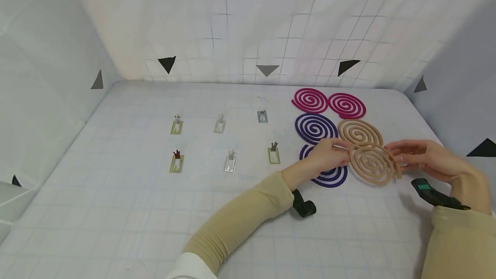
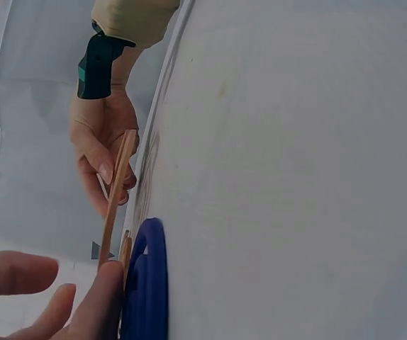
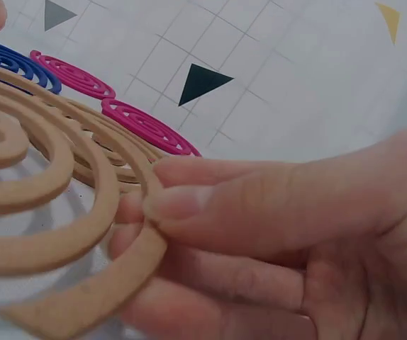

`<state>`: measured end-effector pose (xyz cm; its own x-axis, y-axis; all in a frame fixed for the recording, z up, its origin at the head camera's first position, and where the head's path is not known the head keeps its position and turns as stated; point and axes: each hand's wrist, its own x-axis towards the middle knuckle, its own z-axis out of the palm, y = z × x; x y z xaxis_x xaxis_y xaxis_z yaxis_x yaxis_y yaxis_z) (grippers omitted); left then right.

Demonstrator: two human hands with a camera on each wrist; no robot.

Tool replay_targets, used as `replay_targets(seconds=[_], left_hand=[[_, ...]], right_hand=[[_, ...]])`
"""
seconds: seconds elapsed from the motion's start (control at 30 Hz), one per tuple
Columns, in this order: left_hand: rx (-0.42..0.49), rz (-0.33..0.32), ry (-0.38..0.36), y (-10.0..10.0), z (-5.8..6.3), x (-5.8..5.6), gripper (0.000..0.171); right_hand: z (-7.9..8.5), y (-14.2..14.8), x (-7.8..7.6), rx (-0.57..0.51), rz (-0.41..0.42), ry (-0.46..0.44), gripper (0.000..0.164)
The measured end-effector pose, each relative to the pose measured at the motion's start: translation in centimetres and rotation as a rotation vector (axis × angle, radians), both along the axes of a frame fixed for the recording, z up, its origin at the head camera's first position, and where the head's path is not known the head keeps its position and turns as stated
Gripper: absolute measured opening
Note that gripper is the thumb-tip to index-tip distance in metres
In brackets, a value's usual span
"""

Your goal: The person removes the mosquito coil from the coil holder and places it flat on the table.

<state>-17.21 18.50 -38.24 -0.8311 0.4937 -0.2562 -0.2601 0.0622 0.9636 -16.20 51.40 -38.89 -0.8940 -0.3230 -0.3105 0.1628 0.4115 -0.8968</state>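
Note:
A tan mosquito coil (image 1: 373, 181) is held tilted above the table, its outer edge pinched between the thumb and fingers of my right hand (image 1: 432, 158). The coil's loose outer end sticks out past the thumb in the right wrist view. At the opposite edge of this coil is my left hand (image 1: 327, 156), fingers spread, one fingertip right at the rim. A second tan coil (image 1: 360, 129) lies just behind. Beneath the left hand and forearm a dark blue coil (image 1: 331, 181) is partly hidden, and another blue coil (image 1: 315, 127) lies beyond it.
Two pink coils (image 1: 310, 100) lie side by side at the back. To the left, several small metal stands, such as a gold one (image 1: 176, 165) and a silver one (image 1: 230, 166), are spread in two rows. White sheeting (image 1: 267, 25) with triangle markers walls the table.

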Motion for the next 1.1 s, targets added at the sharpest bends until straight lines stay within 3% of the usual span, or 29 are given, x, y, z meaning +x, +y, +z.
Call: replay_targets(seconds=[0.13, 0.4, 0.53, 0.93, 1.1], left_hand=[[-0.045, -0.058, 0.06, -0.1, 0.2, 0.2, 0.033], [-0.066, -0.091, 0.087, 0.0, 0.2, 0.2, 0.038], [-0.091, -0.122, 0.096, -0.1, 0.2, 0.2, 0.035], [-0.178, -0.185, 0.138, -0.5, 0.8, 0.2, 0.034], [-0.184, -0.179, 0.137, -0.6, 1.1, 0.3, 0.034]], right_hand=[[0.1, 0.1, 0.0, 0.021, 0.027, -0.045, 0.037], [0.3, 0.4, 0.1, -0.046, 0.143, -0.064, 0.04], [0.3, 0.5, 0.0, -0.031, 0.15, -0.093, 0.039], [1.2, 0.0, -0.2, 0.189, 0.063, -0.084, 0.025], [1.7, -0.7, -0.3, 0.316, 0.031, -0.081, 0.034]])
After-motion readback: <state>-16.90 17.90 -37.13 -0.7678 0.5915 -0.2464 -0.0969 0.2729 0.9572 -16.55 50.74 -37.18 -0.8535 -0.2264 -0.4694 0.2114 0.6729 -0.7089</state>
